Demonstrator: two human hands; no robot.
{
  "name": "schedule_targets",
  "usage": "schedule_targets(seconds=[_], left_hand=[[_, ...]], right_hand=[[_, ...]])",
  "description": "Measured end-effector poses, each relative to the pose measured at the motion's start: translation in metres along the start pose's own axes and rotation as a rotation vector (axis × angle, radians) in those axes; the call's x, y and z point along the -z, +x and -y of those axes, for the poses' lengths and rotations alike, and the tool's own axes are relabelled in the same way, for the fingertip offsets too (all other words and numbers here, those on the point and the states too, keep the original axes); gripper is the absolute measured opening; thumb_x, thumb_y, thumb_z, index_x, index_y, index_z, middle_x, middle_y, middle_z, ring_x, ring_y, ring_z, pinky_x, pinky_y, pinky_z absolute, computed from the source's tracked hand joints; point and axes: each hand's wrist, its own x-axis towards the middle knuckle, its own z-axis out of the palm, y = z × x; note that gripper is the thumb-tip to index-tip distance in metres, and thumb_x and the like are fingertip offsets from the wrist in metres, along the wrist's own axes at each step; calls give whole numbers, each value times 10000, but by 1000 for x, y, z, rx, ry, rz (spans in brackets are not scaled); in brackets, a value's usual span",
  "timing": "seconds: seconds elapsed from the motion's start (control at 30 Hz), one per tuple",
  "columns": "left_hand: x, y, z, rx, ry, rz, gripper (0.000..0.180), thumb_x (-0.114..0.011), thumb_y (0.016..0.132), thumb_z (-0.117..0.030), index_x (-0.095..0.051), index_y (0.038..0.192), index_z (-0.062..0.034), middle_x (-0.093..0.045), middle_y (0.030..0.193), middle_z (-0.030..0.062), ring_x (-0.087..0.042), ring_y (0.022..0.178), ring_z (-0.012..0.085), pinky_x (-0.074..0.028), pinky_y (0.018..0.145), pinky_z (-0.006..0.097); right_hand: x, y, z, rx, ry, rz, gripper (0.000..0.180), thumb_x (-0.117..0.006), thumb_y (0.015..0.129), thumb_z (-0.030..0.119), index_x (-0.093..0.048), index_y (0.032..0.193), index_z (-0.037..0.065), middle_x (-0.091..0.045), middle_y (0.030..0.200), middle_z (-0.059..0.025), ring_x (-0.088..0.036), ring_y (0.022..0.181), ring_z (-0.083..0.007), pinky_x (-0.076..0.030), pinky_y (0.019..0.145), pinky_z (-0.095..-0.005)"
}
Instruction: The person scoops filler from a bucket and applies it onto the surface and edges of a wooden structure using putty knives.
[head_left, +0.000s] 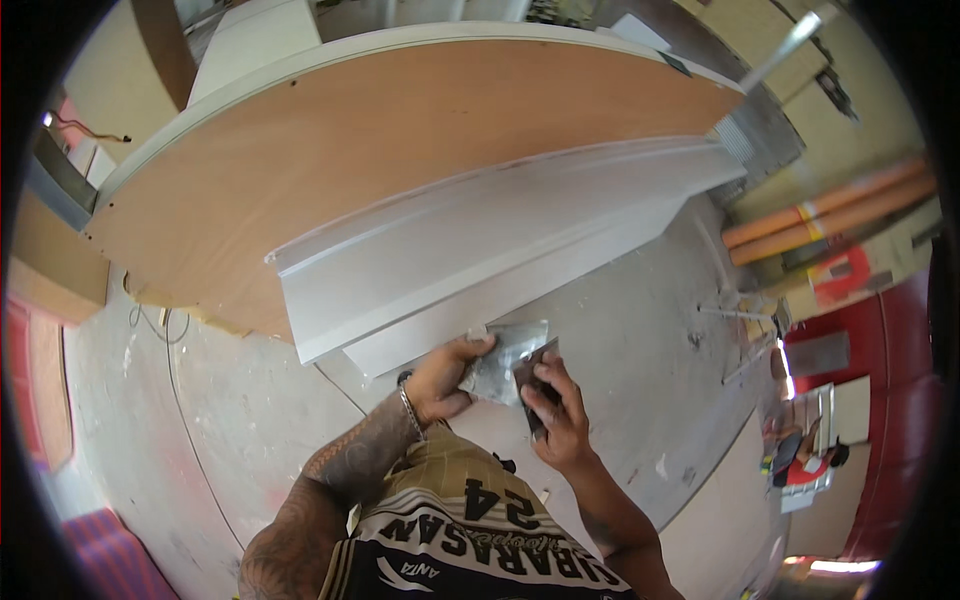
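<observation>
Two bare hands meet near the middle of our view, held out in front of a sleeveless dark and gold top (430, 540). We see the left hand (440, 385), with a chain bracelet (410, 412) at its wrist, gripping the left edge of a thin, shiny metal plate (495, 374) between thumb and fingers. Our right hand (562, 412) is closed around a flat dark tool (527, 390), which overlaps the plate's right side; we cannot tell whether the two touch. Just beyond the hands lies a long white panel (480, 235) with a stepped edge, slanting up to our right. Behind it stretches a broad brown board (400, 115) with a pale rim. Below is a grey, paint-spotted floor (270, 420). Well apart, on our far right, we find orange tubes (830, 212) and, lower, a person (815, 463) in a red top and dark cap.
</observation>
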Motion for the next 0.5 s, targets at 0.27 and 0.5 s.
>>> schedule_targets(seconds=[0.27, 0.5], left_hand=[[41, -26, -123, -372, 105, -165, 272, -525, 927, -138, -514, 1139, 32, -644, 1005, 135, -679, 885, 220, -592, 758, 339], [54, -14, -162, -275, 339, -301, 254, -577, 908, -131, -533, 1099, 30, -632, 928, 95, -651, 764, 171, -561, 685, 295]], right_hand=[[-21, 82, -98, -195, -167, 420, 460, -542, 693, -91, -660, 1113, 55, -591, 1145, -119, -524, 1172, -315, -451, 983, -426], [-35, 185, -93, 199, -134, 459, 469, -615, 660, -25, -656, 1113, 85, -607, 1185, -94, -552, 1125, -291, -440, 976, -419]])
